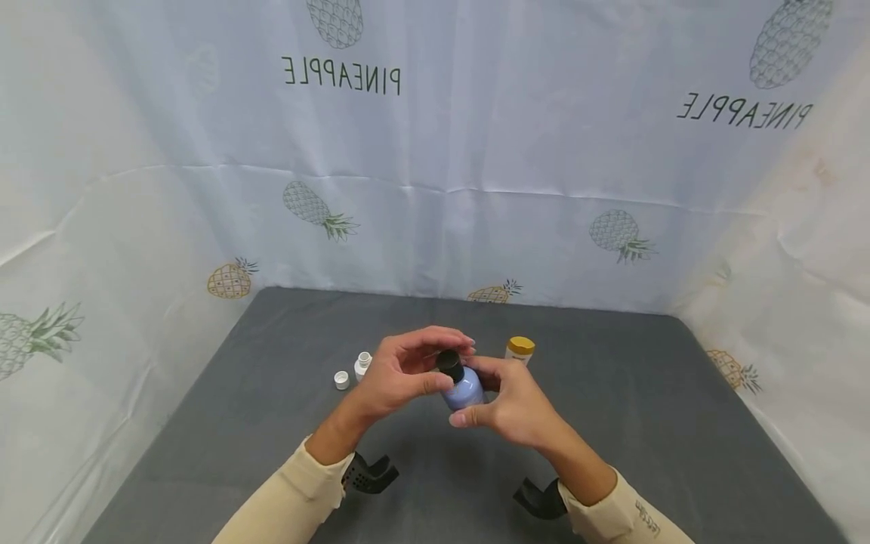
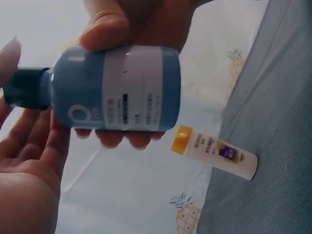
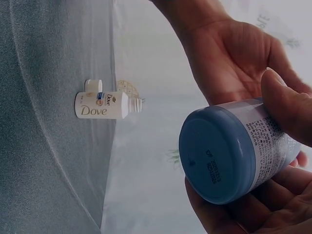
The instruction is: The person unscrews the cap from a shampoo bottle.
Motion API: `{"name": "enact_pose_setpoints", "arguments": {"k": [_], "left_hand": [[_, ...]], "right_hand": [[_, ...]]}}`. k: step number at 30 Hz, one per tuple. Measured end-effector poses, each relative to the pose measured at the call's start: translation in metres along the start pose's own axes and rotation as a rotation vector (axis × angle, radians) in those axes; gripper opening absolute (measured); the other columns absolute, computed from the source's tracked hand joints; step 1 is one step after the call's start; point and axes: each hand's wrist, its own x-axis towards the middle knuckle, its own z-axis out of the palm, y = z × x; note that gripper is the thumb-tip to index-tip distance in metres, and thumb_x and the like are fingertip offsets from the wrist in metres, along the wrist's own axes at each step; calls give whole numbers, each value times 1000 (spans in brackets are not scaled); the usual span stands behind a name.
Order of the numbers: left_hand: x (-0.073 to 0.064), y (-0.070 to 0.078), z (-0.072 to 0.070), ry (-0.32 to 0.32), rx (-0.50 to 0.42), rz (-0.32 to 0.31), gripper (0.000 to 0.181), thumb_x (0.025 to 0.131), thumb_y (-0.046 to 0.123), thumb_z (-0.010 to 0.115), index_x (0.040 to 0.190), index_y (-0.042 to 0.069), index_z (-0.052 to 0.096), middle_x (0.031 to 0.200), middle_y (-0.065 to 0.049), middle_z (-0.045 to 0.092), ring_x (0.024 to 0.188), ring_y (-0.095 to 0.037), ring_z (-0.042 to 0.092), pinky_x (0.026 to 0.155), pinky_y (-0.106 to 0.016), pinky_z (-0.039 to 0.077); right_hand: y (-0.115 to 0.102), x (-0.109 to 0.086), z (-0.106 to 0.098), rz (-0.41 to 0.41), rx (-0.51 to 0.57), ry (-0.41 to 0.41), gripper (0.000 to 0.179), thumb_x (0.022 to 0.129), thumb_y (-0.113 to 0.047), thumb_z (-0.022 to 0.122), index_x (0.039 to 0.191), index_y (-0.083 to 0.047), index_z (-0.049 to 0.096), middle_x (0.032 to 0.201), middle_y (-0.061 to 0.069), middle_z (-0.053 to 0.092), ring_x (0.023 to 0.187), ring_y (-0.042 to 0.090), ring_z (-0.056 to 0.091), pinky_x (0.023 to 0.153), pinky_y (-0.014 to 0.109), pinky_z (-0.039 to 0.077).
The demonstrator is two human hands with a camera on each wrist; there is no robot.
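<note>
A blue bottle (image 1: pixel 465 391) with a black cap (image 1: pixel 449 364) and a pale label is held tilted above the table. My right hand (image 1: pixel 510 400) grips its body, thumb on one side and fingers round the other; the right wrist view shows the bottle's blue base (image 3: pixel 212 158). Around the cap spreads my left hand (image 1: pixel 401 374), its thumb by the cap and its fingers reaching loosely past the far side. How firmly the left fingers touch the cap is hard to tell. Behind the right hand stands a white bottle with a yellow cap (image 1: pixel 521 345).
To the left of the left hand, an uncapped white Dove bottle (image 3: pixel 101 105) stands on the dark grey table (image 1: pixel 612 378). Beside it lies a small white cap (image 1: pixel 342 380). A white pineapple-print curtain (image 1: pixel 435 242) surrounds the table at the back and sides.
</note>
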Motion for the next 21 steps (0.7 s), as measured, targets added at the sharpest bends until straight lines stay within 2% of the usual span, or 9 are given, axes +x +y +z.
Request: {"name": "enact_pose_setpoints", "arguments": {"k": [4,9,13,17,21], "left_hand": [[-2,0,-4,-16,1,-13,42,98,-4,67,133,-23,52,133,3,71,123,-13,69,106,-29,56],[-3,-1,-4,35,54,-46,42,93,2,76,125,-20,59,122,7,73,110,-11,72,98,-29,60],[-3,-3,-3,64,69,-37,44,90,8,81,119,-19,61,118,6,68,106,-10,67,98,-27,60],[-1,-3,-3,20,8,-11,47,92,6,79,123,-22,56,126,1,66,113,-12,66,104,-27,57],[0,-2,-4,-42,-50,16,44,97,-4,69,130,-26,50,136,-2,69,124,-15,68,109,-30,55]], "right_hand": [[-1,0,-1,2,3,-14,75,80,-17,92,144,4,58,133,20,70,107,28,75,87,29,63],[-1,1,-2,8,-6,-13,75,79,-21,93,143,2,60,133,18,71,106,26,75,87,27,62],[1,1,-2,-4,-10,-16,68,79,-22,93,138,-2,65,127,15,73,102,21,75,86,29,62],[1,1,-2,-5,-3,-14,72,79,-21,93,140,1,63,130,18,72,104,23,75,89,38,64],[1,1,-1,-2,-3,-14,75,79,-19,92,143,3,60,133,19,71,107,26,75,90,34,63]]}}
